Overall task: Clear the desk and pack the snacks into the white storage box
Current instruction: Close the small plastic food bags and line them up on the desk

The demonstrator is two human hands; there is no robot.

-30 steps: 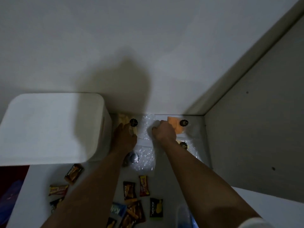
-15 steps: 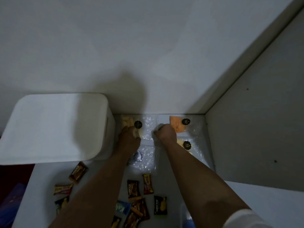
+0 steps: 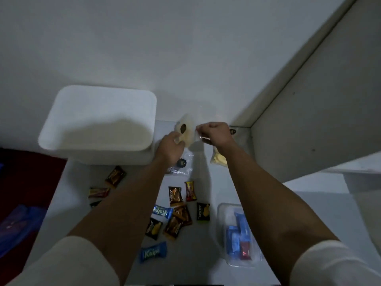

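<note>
Over on the left the white storage box [image 3: 99,122] sits open at the back of the desk [image 3: 206,234], and as far as the dim light lets me see, nothing lies in it yet. Just right of its rim, the left hand [image 3: 170,146] has its fingers curled under a clear packet [image 3: 185,131] with something pale inside and a dark round sticker on the front. The right hand [image 3: 216,134] pinches the packet's other edge, so the packet hangs lifted between both hands, close to the box's near right corner.

I'd say the job here is to carry that packet leftward over the rim and let it down flat. The plastic looks thin and slippery, so keeping both grips until it is well above the opening seems wise, then letting go low rather than tossing.

Below the hands another clear packet [image 3: 181,166] lies on the desk, and a yellowish one [image 3: 218,158] sits beside the right wrist. Nearer me, small wrapped snacks [image 3: 177,211] are scattered about, all waiting. At the right a clear tray [image 3: 237,236] holds blue wrappers.
</note>
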